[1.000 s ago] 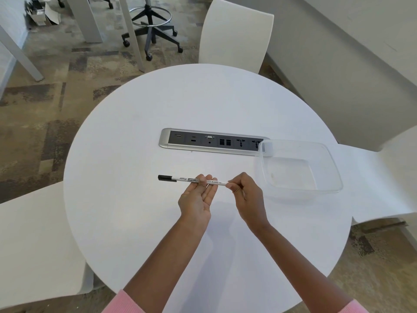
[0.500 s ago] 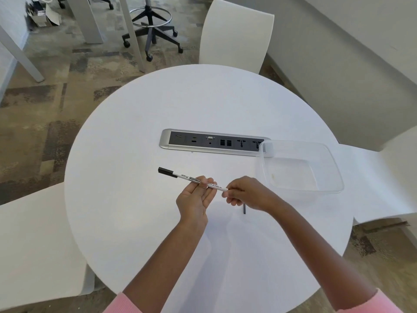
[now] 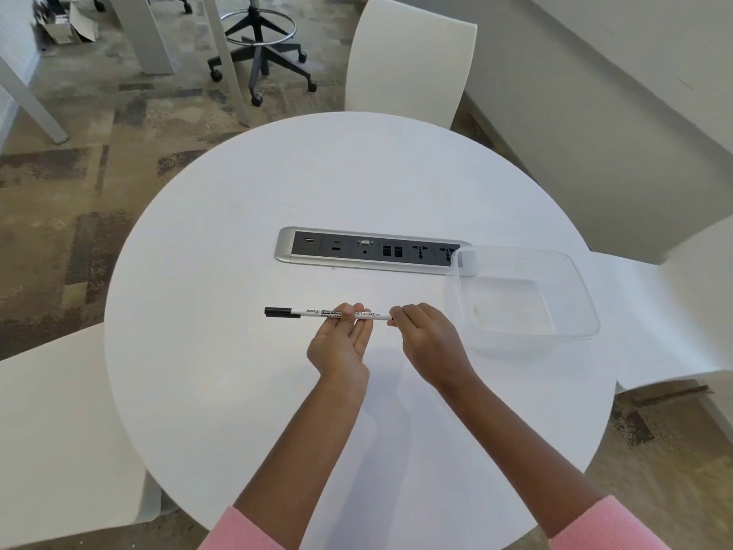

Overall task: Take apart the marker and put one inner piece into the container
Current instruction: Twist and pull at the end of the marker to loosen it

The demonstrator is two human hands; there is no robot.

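Note:
A thin white whiteboard marker (image 3: 313, 312) with a black cap at its left end is held level above the round white table (image 3: 222, 240). My left hand (image 3: 340, 343) grips its middle from below, palm up. My right hand (image 3: 426, 343) pinches the marker's right end with the fingertips; that end is hidden by the fingers. A clear, empty plastic container (image 3: 523, 295) sits on the table to the right of my right hand.
A silver and black socket strip (image 3: 369, 252) is set into the table's middle, its right end under the container's corner. White chairs stand at the far side (image 3: 408, 57), right (image 3: 698, 303) and left (image 3: 51, 438). An office stool base (image 3: 261, 53) is on the carpet beyond.
Half a second ago the marker tilted down to the right and a thin dark piece showed below my right hand. Now the marker is level and that piece is out of sight.

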